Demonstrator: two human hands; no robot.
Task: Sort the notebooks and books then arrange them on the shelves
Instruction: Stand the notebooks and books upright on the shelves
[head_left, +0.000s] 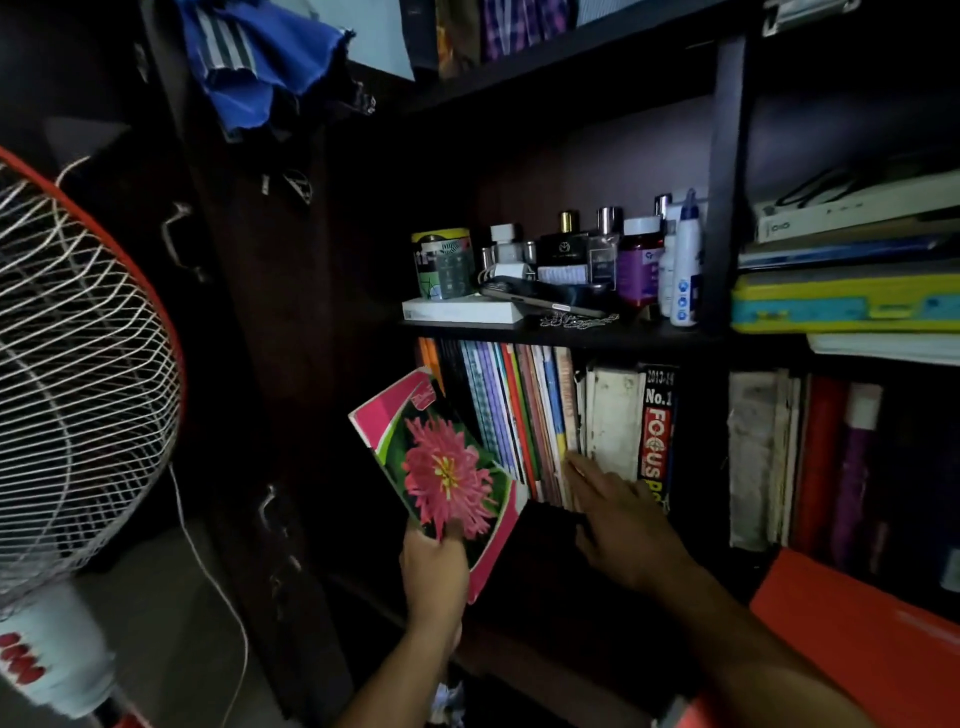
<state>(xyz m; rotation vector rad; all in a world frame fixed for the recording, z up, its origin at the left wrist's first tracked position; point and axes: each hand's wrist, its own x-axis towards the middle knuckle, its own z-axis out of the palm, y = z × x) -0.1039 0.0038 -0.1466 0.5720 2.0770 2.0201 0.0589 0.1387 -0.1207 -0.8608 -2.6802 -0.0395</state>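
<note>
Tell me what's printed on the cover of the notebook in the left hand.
A pink flower on dark green, with a pink border, on the notebook the left hand grips; head view.

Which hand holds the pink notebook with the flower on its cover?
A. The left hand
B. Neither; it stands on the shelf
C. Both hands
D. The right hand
A. The left hand grips the bottom edge of the flower notebook, while the right hand reaches with straight fingers to the row of books standing on the shelf.
</note>
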